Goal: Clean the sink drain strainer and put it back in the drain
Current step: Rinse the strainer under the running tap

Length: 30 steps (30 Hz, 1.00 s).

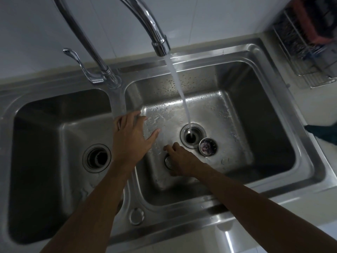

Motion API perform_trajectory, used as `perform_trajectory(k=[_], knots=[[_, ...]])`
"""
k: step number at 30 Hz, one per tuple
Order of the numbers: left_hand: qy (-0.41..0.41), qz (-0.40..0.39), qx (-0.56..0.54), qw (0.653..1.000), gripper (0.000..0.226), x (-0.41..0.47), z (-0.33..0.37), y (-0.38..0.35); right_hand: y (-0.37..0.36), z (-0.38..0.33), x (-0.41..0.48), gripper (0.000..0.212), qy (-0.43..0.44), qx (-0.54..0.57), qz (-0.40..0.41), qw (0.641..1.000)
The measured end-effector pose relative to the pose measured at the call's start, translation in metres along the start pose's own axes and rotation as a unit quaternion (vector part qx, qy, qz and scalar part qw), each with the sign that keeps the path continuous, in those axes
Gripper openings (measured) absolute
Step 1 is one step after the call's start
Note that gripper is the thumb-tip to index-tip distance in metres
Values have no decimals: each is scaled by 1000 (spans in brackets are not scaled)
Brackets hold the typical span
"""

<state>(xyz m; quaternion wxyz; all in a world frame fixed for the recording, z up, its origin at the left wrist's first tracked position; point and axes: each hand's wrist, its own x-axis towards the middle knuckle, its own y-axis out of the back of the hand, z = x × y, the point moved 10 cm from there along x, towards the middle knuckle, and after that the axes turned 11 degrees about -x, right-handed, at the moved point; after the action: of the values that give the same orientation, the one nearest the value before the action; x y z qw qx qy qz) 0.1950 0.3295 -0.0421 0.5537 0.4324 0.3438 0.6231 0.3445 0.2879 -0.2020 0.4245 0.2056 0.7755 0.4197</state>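
Note:
A double steel sink fills the head view. In the right basin [228, 110] water runs from the tap [158, 42] straight into the open drain [192, 136]. A round steel strainer basket [208, 147] with dark residue inside lies just right of that drain. A second round metal strainer [168, 161] lies on the basin floor, mostly hidden under my right hand [179, 159], whose fingers curl down on it. My left hand [134, 134] hovers with fingers spread over the divider between the basins, holding nothing.
The left basin [45, 134] has its own drain [96, 157], open and dark. The tap lever [80, 64] stands behind the divider. A wire rack [306, 57] with dark items sits at the back right, and a dark cloth [322, 133] lies on the right counter.

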Motion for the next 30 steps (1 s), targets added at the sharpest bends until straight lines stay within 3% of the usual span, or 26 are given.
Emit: perform_trajectory(k=[7, 10, 13, 16, 18, 21, 26, 30], knots=[[-7, 2, 8, 1000, 61, 0, 1, -1, 13, 6, -12, 108, 17, -39, -10, 999], [-5, -1, 10, 1000, 61, 0, 0, -1, 39, 30, -26, 88, -5, -51, 46, 998], [-10, -11, 18, 1000, 61, 0, 1, -3, 66, 79, -50, 72, -93, -90, 131, 983], [-25, -33, 40, 998, 62, 1, 4, -7, 69, 125, -68, 86, -204, -120, 126, 963], [-29, -49, 49, 997, 63, 2, 6, -10, 57, 138, -69, 94, -228, -82, 78, 967], [-42, -60, 40, 997, 63, 2, 10, -10, 46, 139, -62, 85, -230, -29, 44, 972], [-97, -104, 30, 989, 70, 1, 23, -20, 67, 124, -42, 85, -236, 26, 123, 964], [-93, -103, 25, 990, 81, 1, 21, -22, 86, 114, -24, 85, -233, 29, 172, 957]])
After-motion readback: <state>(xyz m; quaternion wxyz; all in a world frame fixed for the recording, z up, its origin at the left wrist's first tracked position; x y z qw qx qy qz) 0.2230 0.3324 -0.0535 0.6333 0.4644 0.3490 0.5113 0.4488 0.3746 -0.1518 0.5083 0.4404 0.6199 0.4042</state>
